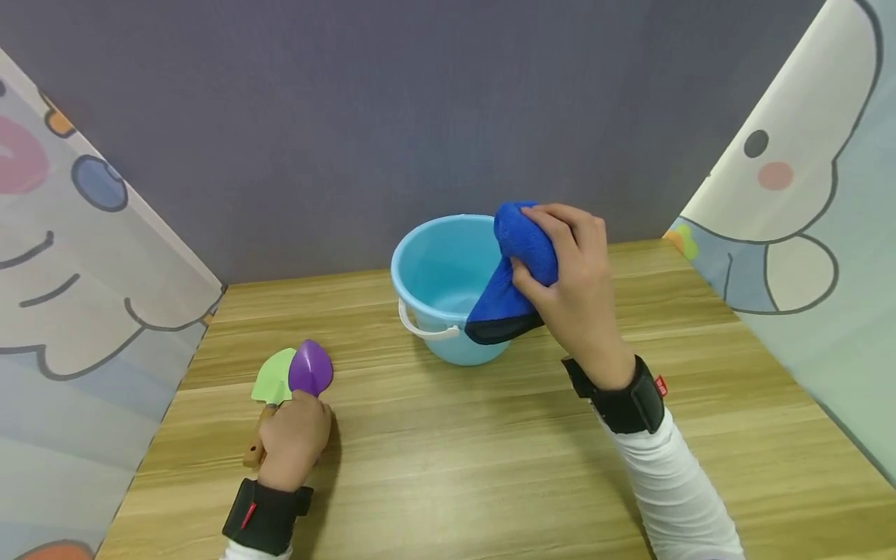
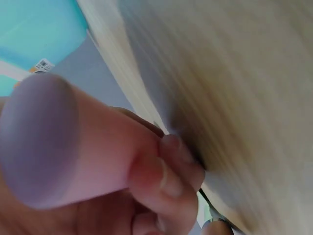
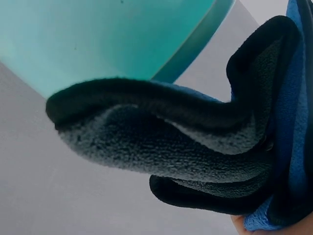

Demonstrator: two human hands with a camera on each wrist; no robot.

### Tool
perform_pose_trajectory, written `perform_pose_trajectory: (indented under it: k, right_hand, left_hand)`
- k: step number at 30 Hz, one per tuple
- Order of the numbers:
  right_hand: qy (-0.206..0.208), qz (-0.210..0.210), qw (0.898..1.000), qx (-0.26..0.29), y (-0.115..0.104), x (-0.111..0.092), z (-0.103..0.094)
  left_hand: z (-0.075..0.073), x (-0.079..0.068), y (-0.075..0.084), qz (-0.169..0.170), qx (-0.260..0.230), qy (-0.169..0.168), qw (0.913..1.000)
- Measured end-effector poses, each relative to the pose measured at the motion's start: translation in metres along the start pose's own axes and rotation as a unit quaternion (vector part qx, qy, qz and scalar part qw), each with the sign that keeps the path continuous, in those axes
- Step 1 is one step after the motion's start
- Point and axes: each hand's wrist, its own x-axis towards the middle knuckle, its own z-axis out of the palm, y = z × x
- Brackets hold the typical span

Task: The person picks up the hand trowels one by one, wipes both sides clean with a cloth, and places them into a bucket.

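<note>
My right hand (image 1: 577, 280) grips a bunched blue cloth (image 1: 521, 241) with black edging at the right side of a light blue bucket (image 1: 434, 257). One corner of the cloth hangs down over the bucket's rim in the head view. The right wrist view shows its folded grey underside (image 3: 161, 147). On the left of the table, my left hand (image 1: 294, 435) holds the handle of a small toy shovel with a purple blade (image 1: 310, 367). In the left wrist view the pale, thick handle (image 2: 98, 147) shows a greyish-purple end. Beside it lies a green shovel (image 1: 274, 376) with a wooden handle.
The bucket stands on the wood-grain table (image 1: 420, 451), close to a grey back panel (image 1: 336, 140), with its white handle (image 1: 428, 330) hanging at the front. Panels with cartoon drawings (image 1: 791, 179) stand along both sides.
</note>
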Motion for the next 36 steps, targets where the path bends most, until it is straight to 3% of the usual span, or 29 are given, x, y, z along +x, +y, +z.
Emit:
perform_pose_trajectory:
  k: [9, 12, 16, 19, 20, 23, 25, 27, 30, 36]
  right_hand:
    - [0.009, -0.020, 0.999, -0.036, 0.001, 0.000, 0.000]
    - [0.002, -0.032, 0.999, -0.041, 0.000, 0.000, 0.003]
    - [0.001, -0.036, 0.999, -0.030, -0.002, -0.001, 0.005]
    - [0.003, -0.036, 0.999, -0.028, -0.003, -0.002, 0.006]
    - [0.003, -0.037, 0.999, -0.029, -0.003, -0.002, 0.006]
    - [0.003, -0.042, 0.999, -0.034, -0.003, -0.002, 0.006]
    - [0.003, -0.045, 0.998, -0.036, -0.003, -0.002, 0.005]
    - [0.004, -0.045, 0.998, -0.036, -0.003, -0.003, 0.005]
    - [0.006, -0.041, 0.999, -0.032, -0.003, -0.004, 0.004]
    - [0.009, -0.038, 0.999, -0.021, -0.003, -0.004, 0.003]
  left_hand:
    - [-0.002, 0.006, -0.006, 0.001, -0.027, -0.081, 0.9963]
    - [-0.002, 0.010, -0.009, 0.010, -0.046, -0.089, 0.9949]
    - [0.001, 0.010, -0.012, 0.047, -0.062, -0.050, 0.9957]
    - [0.004, 0.009, -0.013, 0.080, -0.069, 0.018, 0.9942]
    - [0.005, 0.009, -0.013, 0.109, -0.058, 0.060, 0.9905]
    - [0.002, 0.011, -0.009, 0.108, -0.079, 0.109, 0.9850]
    - [-0.003, 0.014, -0.006, 0.094, -0.093, 0.106, 0.9856]
    - [-0.011, 0.016, -0.003, 0.057, -0.119, 0.070, 0.9887]
    - [-0.022, 0.021, 0.001, 0.047, -0.124, 0.055, 0.9897]
    - [-0.043, 0.029, 0.007, 0.054, -0.119, 0.111, 0.9852]
